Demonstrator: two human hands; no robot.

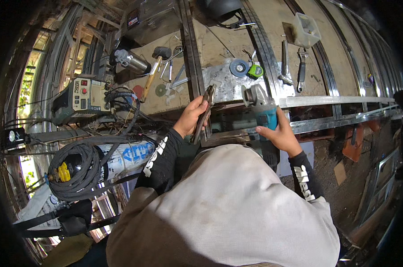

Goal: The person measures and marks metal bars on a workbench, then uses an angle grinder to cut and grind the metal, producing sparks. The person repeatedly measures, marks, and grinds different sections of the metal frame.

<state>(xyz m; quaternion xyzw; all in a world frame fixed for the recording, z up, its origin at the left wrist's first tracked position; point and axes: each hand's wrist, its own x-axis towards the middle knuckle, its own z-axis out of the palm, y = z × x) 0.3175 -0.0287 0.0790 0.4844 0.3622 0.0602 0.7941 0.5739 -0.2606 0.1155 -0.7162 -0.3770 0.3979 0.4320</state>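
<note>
My left hand (190, 117) is closed around a dark metal pair of pliers (208, 99), its jaws pointing up and away from me at the near edge of the workbench. In my right hand (283, 136) is an angle grinder (266, 115) with a teal body and a grey metal head, tilted with the head away from me. Just beyond the grinder, a grinding disc (239, 68) and a green tape measure (255, 71) lie on a shiny metal sheet (214, 76).
Long steel bars (191, 49) cross the bench. Farther right lie an adjustable wrench (302, 70) and a clear plastic container (306, 30). Leftward are a hammer (151, 80), a metal flask (132, 61), a welding machine (83, 101) and a gas cylinder (125, 156) with coiled cable (79, 178).
</note>
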